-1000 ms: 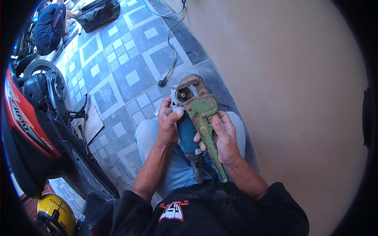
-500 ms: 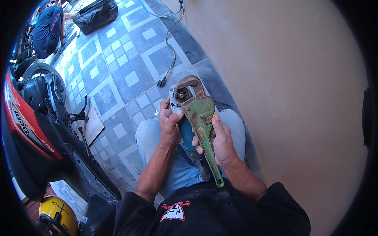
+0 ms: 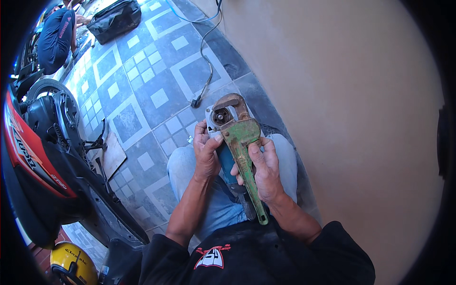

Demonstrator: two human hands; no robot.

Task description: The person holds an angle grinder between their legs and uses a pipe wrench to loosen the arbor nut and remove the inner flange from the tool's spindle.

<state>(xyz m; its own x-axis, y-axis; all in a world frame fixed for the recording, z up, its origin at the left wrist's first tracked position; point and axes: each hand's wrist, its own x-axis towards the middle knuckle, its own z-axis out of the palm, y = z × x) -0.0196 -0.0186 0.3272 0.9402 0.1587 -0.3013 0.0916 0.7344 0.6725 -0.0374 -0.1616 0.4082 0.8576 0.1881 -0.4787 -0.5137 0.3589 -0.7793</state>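
Clasping angle grinder (image 3: 225, 159) in left hand (image 3: 207, 153); with right hand (image 3: 267, 173), sensibly gripping likely head-heavy, rigid pipe wrench (image 3: 242, 151) just below its head.

Wearer's own: one left hand (image 3: 207, 151) and one right hand (image 3: 266, 175), two in all; two forearms, one left forearm (image 3: 191, 205) and one right forearm (image 3: 295, 216); two knees, one left knee (image 3: 181, 166) and one right knee (image 3: 288, 159). Tools, two: one wrench (image 3: 242, 134), one grinder (image 3: 226, 159). Cables, two: one dark cable (image 3: 210, 66), one blue cable (image 3: 190, 20). Plug (image 3: 194, 102), one. Bag (image 3: 115, 21), one. Motorbike (image 3: 59, 178), one at the near left; wheel (image 3: 46, 85), one in plain sight. Dark parts farther back, too small to count. Helmet (image 3: 71, 259), one. Board (image 3: 114, 154), one. Co-worker (image 3: 56, 45), one. Shirt emblem (image 3: 211, 257), one. Wall (image 3: 356, 118), one. Floor tiles (image 3: 142, 97), many, several cut off, so no exact total.
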